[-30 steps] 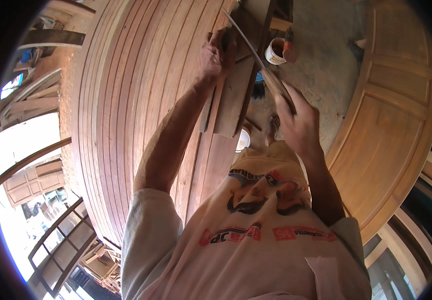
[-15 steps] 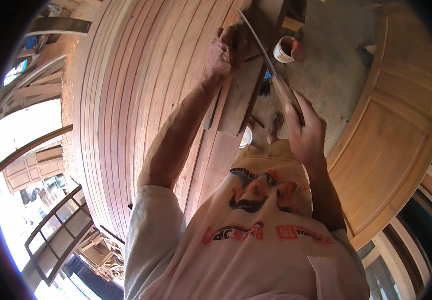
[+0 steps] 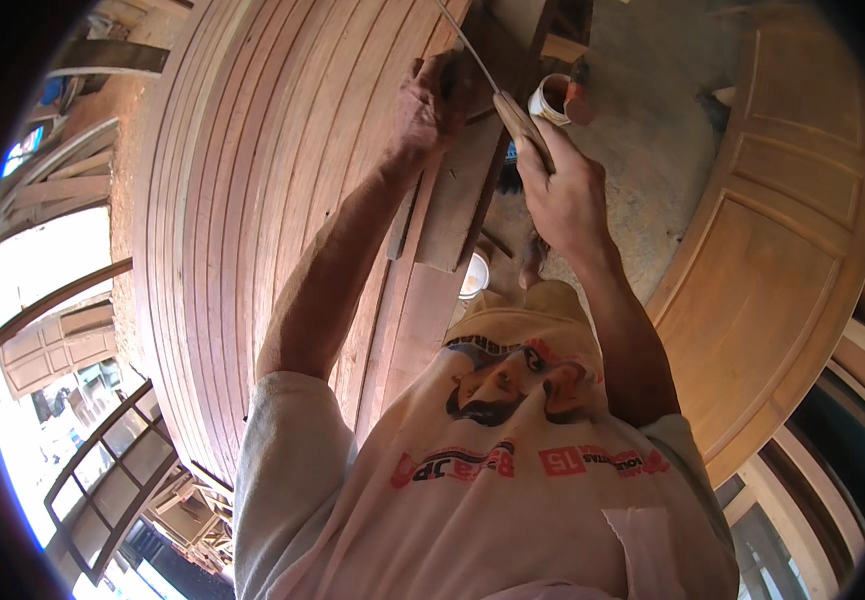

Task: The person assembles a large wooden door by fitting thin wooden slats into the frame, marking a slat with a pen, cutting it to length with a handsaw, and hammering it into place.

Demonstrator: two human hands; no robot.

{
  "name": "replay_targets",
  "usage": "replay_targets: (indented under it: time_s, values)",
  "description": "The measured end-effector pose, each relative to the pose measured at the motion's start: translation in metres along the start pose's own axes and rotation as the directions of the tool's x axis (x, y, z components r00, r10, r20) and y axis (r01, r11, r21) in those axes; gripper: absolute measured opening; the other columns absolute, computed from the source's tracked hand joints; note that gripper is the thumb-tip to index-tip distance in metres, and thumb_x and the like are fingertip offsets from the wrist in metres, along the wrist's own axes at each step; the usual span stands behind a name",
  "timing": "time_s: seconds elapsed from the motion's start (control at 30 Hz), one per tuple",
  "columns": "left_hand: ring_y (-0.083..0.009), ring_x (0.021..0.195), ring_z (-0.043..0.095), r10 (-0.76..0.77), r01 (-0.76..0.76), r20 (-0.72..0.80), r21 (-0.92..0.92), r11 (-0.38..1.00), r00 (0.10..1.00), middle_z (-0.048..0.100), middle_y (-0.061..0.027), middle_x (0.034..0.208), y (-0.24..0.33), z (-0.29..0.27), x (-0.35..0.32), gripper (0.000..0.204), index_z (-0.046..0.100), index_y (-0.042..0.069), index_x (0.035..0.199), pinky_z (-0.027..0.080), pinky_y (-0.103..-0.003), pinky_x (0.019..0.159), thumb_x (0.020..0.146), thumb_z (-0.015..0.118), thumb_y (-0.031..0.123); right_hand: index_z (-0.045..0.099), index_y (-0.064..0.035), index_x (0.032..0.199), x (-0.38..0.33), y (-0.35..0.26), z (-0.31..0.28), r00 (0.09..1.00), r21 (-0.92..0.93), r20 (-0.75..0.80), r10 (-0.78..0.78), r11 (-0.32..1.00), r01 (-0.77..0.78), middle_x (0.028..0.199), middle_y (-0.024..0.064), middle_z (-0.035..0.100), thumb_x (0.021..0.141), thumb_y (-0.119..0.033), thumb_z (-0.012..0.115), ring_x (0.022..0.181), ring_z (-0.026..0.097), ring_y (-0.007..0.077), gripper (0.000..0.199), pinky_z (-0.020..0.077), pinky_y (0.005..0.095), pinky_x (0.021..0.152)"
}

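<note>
My right hand (image 3: 570, 190) is closed round the wooden handle of a handsaw (image 3: 527, 130). Its long thin blade, seen nearly edge-on, slants up and left across a dark board (image 3: 457, 205). Just left of the blade, my left hand (image 3: 424, 112) rests by that board with curled fingers. What those fingers grip lies in shadow and cannot be made out. Under my left forearm stretches a wide stack of reddish planks (image 3: 282, 130), set side by side.
A panelled wooden door (image 3: 762, 270) stands at the right. On the floor ahead is a white bucket (image 3: 550, 98) with a brush (image 3: 577, 95) beside it; another white container (image 3: 474, 275) sits nearer me. Window frames (image 3: 112, 470) and scrap wood lie at the left.
My right hand has pushed the saw forward and to the left, so its handle is now closer to the board. My left hand keeps its place on the wood; the whole view has shifted slightly.
</note>
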State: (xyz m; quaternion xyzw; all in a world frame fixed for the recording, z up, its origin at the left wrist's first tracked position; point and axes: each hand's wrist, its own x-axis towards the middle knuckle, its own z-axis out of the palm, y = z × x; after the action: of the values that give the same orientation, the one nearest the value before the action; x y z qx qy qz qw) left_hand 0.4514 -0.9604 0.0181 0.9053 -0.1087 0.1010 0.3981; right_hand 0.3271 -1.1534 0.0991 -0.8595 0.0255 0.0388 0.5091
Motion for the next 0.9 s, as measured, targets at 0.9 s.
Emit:
replay_targets:
  time_s: [0.9]
  values:
    - [-0.0466,0.114,0.063,0.036,-0.035,-0.024,0.034,0.999,0.999,0.068,-0.0254,0.117,0.0,-0.005,-0.001,0.04,0.067,0.004,0.128,0.053,-0.053,0.097,0.097,0.068,0.028,0.064,0.0019,0.133,-0.017,0.011,-0.002,0.994,0.006,-0.061,-0.089,0.996,0.09,0.114,0.0274,0.073,0.106,-0.014,0.062,0.101,0.075,0.0419,0.031,0.0601,0.0428,0.081]
